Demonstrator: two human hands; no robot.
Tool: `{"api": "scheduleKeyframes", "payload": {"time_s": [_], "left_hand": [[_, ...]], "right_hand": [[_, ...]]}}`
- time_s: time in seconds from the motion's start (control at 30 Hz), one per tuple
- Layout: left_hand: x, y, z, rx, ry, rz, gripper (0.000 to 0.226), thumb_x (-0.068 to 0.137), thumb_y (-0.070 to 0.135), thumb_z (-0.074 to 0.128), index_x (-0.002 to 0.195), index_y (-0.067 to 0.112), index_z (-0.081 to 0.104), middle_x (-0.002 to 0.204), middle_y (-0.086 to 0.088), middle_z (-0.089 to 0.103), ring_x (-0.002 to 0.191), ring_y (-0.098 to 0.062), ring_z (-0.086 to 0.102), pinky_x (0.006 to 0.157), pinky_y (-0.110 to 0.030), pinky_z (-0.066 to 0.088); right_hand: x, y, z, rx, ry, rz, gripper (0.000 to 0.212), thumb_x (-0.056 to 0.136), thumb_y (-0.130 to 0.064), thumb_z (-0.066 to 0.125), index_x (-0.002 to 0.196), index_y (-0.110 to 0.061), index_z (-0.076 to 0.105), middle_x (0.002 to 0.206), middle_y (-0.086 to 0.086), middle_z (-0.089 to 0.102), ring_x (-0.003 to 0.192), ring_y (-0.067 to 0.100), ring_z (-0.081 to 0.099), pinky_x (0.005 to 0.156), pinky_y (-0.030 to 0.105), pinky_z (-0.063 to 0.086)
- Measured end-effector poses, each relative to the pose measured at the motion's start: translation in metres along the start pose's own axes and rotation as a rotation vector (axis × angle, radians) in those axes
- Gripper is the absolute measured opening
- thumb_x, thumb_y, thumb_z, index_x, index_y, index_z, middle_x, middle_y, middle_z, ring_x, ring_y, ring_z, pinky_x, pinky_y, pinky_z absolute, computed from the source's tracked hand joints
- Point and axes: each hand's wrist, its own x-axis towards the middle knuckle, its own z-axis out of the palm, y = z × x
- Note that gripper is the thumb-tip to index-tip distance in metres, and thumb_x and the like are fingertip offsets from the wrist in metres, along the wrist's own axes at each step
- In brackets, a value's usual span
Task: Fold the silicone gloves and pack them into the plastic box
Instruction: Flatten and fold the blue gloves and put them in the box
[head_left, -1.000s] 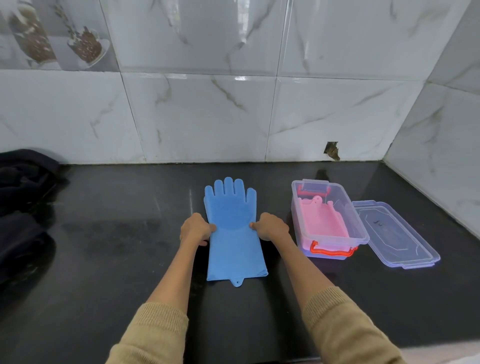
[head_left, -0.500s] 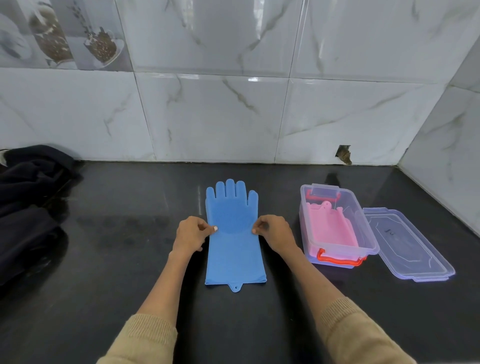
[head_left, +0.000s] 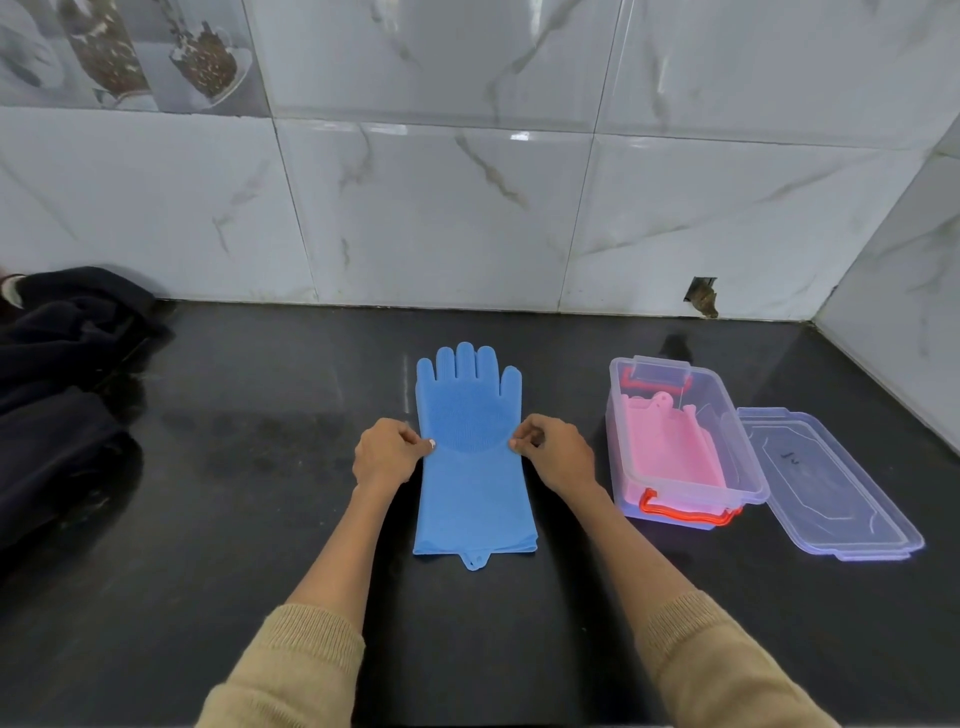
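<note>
While the blue glove (head_left: 474, 457) lay flat on the table (head_left: 260, 467), fingers toward the wall and cuff toward the person, the left hand (head_left: 387, 457) and right hand (head_left: 556, 454) seemingly pinched its opposite edges at mid-length; the box (head_left: 675, 441) stood just right, nearer the right hand.

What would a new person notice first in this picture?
A blue glove lies flat at the middle of the black counter, its side edges pinched by the left hand and right hand. To its right stands an open plastic box holding a pink glove, the lid beside it.
</note>
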Motion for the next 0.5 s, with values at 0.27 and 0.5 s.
{"api": "scheduleKeyframes", "payload": {"time_s": [0.27, 0.5], "left_hand": [[-0.008, -0.005, -0.003, 0.144, 0.085, 0.282, 0.018, 0.086, 0.025, 0.068, 0.083, 0.008, 0.064, 0.079, -0.004, 0.065, 0.073, -0.021, 0.063, 0.069, -0.037, 0.056], [0.002, -0.028, -0.012, 0.661, -0.096, 0.771, 0.044, 0.093, 0.007, 0.054, 0.134, 0.023, 0.052, 0.132, 0.006, 0.054, 0.12, -0.014, 0.049, 0.096, -0.028, 0.047]], "right_hand": [[-0.016, 0.0, 0.002, -0.347, 0.009, -0.337, 0.018, 0.096, -0.021, 0.049, 0.097, -0.014, 0.066, 0.102, -0.003, 0.061, 0.092, 0.013, 0.061, 0.077, 0.012, 0.043], [-0.015, -0.01, -0.021, -0.733, -0.16, -0.552, 0.027, 0.093, -0.022, 0.055, 0.119, -0.02, 0.052, 0.109, 0.001, 0.063, 0.097, 0.02, 0.064, 0.082, 0.025, 0.05]]}}
